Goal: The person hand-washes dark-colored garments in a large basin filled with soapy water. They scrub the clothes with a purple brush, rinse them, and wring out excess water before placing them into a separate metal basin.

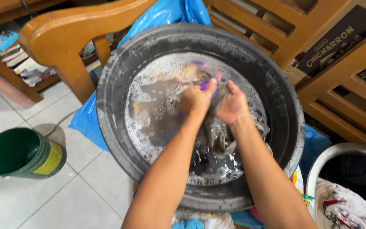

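A large dark round wash basin (pixel 115 80) holds soapy grey water and wet clothes. My left hand (pixel 195 101) and my right hand (pixel 233 105) are close together over the middle of the basin, both clenched on a wet grey garment (pixel 214 131) that hangs down into the suds. A bit of purple and pink cloth (pixel 210 81) shows between my fingers. More soaked fabric (pixel 187 74) lies under the foam at the far side.
A green bucket (pixel 20 153) lies on the white tiled floor at left. A wooden chair arm (pixel 73 29) and a blue plastic bag (pixel 166 12) sit behind the basin. A metal tub (pixel 339 152) with clothes stands at lower right.
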